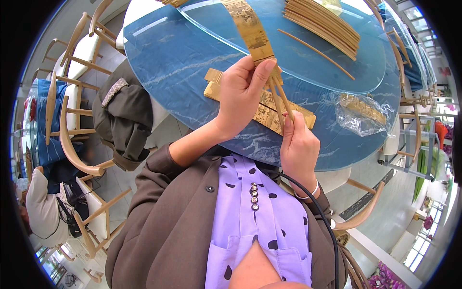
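My left hand (245,89) pinches the lower end of a long gold paper sleeve (250,29) that lies across the round glass turntable (298,67). Two thin wooden chopsticks (280,98) stick out of that sleeve toward me. My right hand (298,144) grips their near ends, just over the front edge of the blue marble-patterned round table (178,58). More gold sleeves (262,113) lie flat on the table under my hands.
A pile of bare chopsticks (322,24) and one loose stick (315,53) rest on the turntable. A clear plastic bag with gold sleeves (361,113) lies at the right. Wooden chairs (77,144) ring the table; a dark jacket (122,120) hangs over one at the left.
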Tool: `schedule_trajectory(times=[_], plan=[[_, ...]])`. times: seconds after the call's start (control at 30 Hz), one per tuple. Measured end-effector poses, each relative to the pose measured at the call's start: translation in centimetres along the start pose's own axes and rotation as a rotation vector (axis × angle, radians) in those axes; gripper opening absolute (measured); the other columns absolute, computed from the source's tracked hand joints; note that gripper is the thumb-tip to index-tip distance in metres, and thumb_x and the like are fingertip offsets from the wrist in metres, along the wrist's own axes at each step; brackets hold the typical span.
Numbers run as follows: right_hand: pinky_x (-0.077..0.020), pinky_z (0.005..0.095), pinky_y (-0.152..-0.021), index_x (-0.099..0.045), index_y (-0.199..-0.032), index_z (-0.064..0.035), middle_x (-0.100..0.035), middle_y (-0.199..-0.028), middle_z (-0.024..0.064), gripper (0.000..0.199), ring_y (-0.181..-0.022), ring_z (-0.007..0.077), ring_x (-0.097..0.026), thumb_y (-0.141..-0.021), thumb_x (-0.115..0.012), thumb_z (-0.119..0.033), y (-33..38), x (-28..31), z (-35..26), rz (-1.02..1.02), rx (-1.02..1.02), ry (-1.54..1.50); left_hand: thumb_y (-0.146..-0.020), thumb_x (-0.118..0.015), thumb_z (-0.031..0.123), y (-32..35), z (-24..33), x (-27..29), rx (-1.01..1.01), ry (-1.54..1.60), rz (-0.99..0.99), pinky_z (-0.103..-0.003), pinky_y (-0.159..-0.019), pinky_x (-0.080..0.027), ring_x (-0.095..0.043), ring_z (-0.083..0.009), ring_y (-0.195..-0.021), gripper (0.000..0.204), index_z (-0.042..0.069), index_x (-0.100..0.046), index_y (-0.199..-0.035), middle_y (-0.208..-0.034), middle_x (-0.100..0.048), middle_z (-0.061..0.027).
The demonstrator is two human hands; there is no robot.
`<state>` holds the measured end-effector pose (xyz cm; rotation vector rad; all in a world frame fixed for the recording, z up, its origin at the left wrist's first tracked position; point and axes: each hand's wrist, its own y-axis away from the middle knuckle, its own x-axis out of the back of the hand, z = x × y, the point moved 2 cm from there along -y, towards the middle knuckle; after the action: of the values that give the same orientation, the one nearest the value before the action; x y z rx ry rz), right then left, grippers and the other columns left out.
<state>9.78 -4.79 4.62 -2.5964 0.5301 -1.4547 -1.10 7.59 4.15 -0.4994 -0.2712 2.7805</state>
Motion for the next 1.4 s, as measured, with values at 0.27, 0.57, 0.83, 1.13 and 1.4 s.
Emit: schedule_trajectory(times=[0.27,0.57,0.83,1.13,1.4], plan=[[-0.0443,0.0431,-0.055,-0.059,-0.109,-0.005,-0.056,-0.067,0.0137,0.019,-0.06,0.034,-0.058,-0.103,-0.051,-0.021,-1.2,0.0,-0.2,0.03,0.045,-0.058,-0.1,-0.062,0.021,-0.5,-0.1,0.2,-0.014,-0.014,-0.02,-0.02,-0.061,-0.047,-0.058,-0.0028,-0.071,0.023,-0.002,-0.065,-0.099,-0.081,-0.066,-0.001],[-0.048,0.0311,-0.06,-0.059,-0.12,-0.0032,-0.066,-0.081,0.0139,0.027,-0.066,0.0229,-0.064,-0.103,-0.055,-0.023,2.6,0.8,1.9,0.028,-0.129,-0.159,-0.103,-0.056,0.027,-4.2,1.5,3.7,-0.157,0.083,0.144,-0.021,-0.045,-0.018,-0.027,-0.0005,-0.048,0.029,0.002,-0.067,-0.093,-0.063,-0.047,0.0061],[-0.0309,0.021,-0.055,-0.053,-0.123,-0.0003,-0.043,-0.071,-0.0053,0.028,-0.061,0.0039,-0.038,-0.106,-0.048,-0.022,3.3,-0.9,3.5,0.15,-0.421,-0.75,-0.106,-0.051,0.03,-5.0,2.0,3.0,-0.271,0.022,0.209,-0.02,-0.044,-0.02,-0.029,0.0001,-0.048,0.032,0.005,-0.064,-0.092,-0.066,-0.049,0.0054],[-0.0432,0.0278,-0.055,-0.057,-0.112,0.0013,-0.06,-0.075,0.0096,0.029,-0.058,0.017,-0.055,-0.104,-0.049,-0.025,3.6,-1.1,3.2,0.273,0.018,-0.145,-0.106,-0.049,0.032,-4.5,1.3,1.6,-0.15,0.086,0.198,-0.018,-0.043,-0.023,-0.031,0.0014,-0.049,0.032,0.007,-0.063,-0.091,-0.067,-0.05,0.0063],[-0.0286,0.0161,-0.052,-0.047,-0.124,0.0037,-0.045,-0.077,-0.0038,0.046,-0.062,0.0008,-0.036,-0.107,-0.041,-0.039,3.8,-1.9,3.0,0.36,-0.133,-0.638,-0.105,-0.052,0.029,-3.4,1.6,1.2,-0.048,0.131,0.128,-0.02,-0.047,-0.026,-0.034,0.0009,-0.055,0.033,0.002,-0.065,-0.091,-0.064,-0.05,0.0068]])
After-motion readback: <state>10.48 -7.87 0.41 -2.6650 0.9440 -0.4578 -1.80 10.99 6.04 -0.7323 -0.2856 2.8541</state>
